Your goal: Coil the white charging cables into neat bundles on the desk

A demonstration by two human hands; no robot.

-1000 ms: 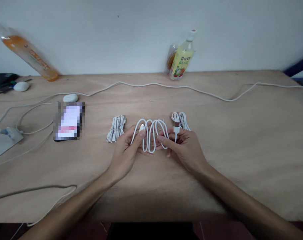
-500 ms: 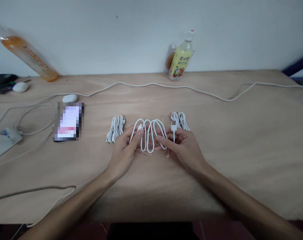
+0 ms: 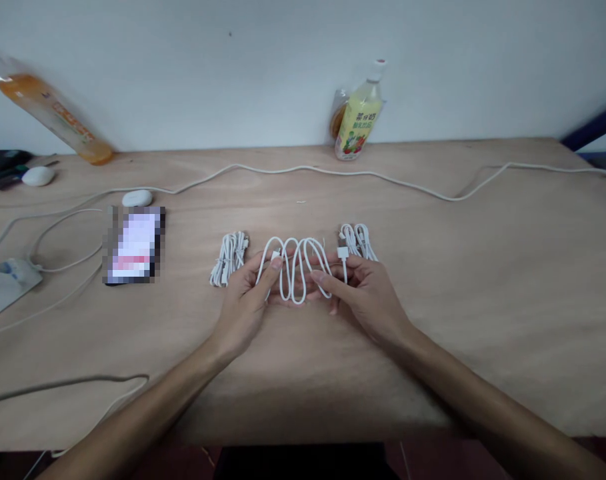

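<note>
A white USB charging cable (image 3: 297, 291) lies in wavy loops across the fingers of both hands. My left hand (image 3: 245, 300) pinches its left end, the thumb just below a small white plug. The thumb of my right hand (image 3: 367, 293) presses on the right-hand loops, while the cable's larger USB plug (image 3: 343, 253) sticks up by the right fingers. Just beyond the left hand lies a tied bundle of white cables (image 3: 229, 257). Another bundle of white cables (image 3: 359, 240) lies behind the right hand, partly hidden by it.
Left of the hands lies a phone (image 3: 135, 247), blurred out, with a white earbud case (image 3: 137, 198) behind it. A long white cord (image 3: 303, 169) runs across the table's back. An orange drink bottle (image 3: 57, 120) and a yellow-labelled bottle (image 3: 360, 120) lean at the wall.
Both hands hold the looped cable in nearly the same pose. The whole view has shifted very slightly, so things appear a little further left.
</note>
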